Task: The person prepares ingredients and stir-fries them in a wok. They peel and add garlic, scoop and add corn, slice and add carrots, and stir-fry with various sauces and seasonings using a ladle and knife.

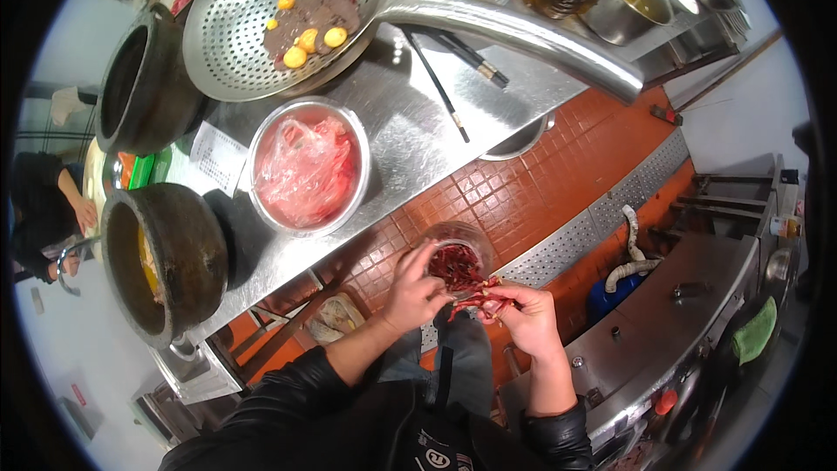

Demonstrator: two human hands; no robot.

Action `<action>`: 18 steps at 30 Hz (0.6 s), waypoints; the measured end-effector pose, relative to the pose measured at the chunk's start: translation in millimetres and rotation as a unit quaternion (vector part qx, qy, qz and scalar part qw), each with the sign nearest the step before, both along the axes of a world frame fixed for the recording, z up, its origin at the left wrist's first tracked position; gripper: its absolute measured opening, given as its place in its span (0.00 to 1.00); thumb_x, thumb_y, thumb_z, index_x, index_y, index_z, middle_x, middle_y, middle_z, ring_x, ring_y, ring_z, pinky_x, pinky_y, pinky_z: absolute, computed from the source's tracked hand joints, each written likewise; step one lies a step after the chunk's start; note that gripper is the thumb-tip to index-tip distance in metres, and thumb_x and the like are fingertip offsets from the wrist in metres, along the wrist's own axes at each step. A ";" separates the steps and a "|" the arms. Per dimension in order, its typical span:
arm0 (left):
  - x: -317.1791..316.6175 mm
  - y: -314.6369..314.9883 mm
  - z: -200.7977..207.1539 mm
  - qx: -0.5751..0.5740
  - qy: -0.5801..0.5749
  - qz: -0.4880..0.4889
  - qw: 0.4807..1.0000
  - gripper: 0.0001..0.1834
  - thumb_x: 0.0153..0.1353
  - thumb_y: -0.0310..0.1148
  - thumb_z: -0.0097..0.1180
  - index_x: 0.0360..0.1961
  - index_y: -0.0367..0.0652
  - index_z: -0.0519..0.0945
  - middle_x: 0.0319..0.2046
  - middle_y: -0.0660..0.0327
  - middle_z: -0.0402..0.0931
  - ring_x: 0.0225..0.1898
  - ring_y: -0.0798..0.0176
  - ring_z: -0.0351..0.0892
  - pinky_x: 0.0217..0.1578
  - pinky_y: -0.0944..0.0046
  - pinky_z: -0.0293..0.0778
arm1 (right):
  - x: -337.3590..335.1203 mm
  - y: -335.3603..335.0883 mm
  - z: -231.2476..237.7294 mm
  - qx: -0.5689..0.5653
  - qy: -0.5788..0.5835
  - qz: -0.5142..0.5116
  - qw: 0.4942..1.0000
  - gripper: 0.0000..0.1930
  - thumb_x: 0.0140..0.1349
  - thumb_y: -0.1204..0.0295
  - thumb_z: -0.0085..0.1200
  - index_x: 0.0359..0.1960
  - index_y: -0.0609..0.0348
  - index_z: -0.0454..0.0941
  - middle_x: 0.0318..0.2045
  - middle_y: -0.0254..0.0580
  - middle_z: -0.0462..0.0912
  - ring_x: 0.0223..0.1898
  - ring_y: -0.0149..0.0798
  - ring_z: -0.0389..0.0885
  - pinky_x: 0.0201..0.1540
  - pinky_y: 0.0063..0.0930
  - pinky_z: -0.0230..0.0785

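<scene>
In front of my body, over the tiled floor, my left hand (pixel 413 292) is wrapped round the side of a clear jar (pixel 479 242). Dark red dried chillies (pixel 452 263) fill much of it, seen through its open mouth. My right hand (pixel 528 318) pinches a small bunch of dried chillies (pixel 478 299) just outside the jar's rim, on the side nearer me. Some of these stalky pieces stick out past the fingers toward my left hand. Both hands are off the steel counter (pixel 397 176), which lies ahead and to the left.
On the counter stand a steel bowl (pixel 365 157) with bagged reddish meat, two dark pots (pixel 196 253), chopsticks (pixel 436 87) and a large perforated strainer (pixel 228 44) with dark pieces and yellow balls. Its handle (pixel 523 30) overhangs the edge. A steel stove (pixel 689 296) stands right; another person's hand (pixel 85 212) shows far left.
</scene>
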State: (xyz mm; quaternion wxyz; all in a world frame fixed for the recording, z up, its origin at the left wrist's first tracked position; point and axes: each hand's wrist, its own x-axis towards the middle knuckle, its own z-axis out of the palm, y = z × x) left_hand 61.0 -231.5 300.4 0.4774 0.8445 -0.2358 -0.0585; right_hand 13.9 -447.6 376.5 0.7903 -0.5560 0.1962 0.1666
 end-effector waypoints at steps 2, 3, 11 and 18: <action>5.0 5.0 -5.3 -0.006 0.032 0.035 0.999 0.12 0.40 0.31 0.74 0.23 0.42 0.80 0.66 0.42 0.63 0.65 0.39 0.65 0.62 0.49 0.63 | -6.5 -5.3 14.0 0.021 0.004 -0.022 1.000 0.07 0.63 0.85 0.55 0.42 0.71 0.82 0.38 0.50 0.84 0.35 0.40 0.86 0.36 0.28 0.81; 8.5 8.8 -10.5 -0.029 0.058 0.053 0.996 0.13 0.42 0.32 0.74 0.24 0.42 0.80 0.66 0.42 0.62 0.65 0.39 0.65 0.62 0.50 0.64 | -10.6 -8.1 22.5 0.048 0.010 -0.041 0.998 0.07 0.63 0.86 0.55 0.41 0.71 0.82 0.38 0.50 0.84 0.35 0.41 0.86 0.36 0.29 0.81; 64.0 48.0 -120.5 0.117 -0.076 0.227 0.964 0.09 0.53 0.32 0.68 0.29 0.44 0.78 0.25 0.62 0.78 0.28 0.62 0.77 0.35 0.60 0.74 | -79.1 -90.8 148.7 0.096 -0.108 -0.227 0.963 0.10 0.56 0.88 0.58 0.40 0.70 0.82 0.45 0.66 0.81 0.30 0.51 0.85 0.29 0.36 0.80; 98.8 75.2 -208.2 0.377 -0.117 0.207 0.895 0.12 0.56 0.37 0.64 0.32 0.39 0.81 0.26 0.56 0.81 0.28 0.53 0.79 0.35 0.54 0.76 | -166.1 -225.8 308.8 -0.230 -0.131 -0.435 0.861 0.10 0.64 0.75 0.57 0.44 0.66 0.74 0.42 0.51 0.82 0.27 0.33 0.81 0.31 0.21 0.79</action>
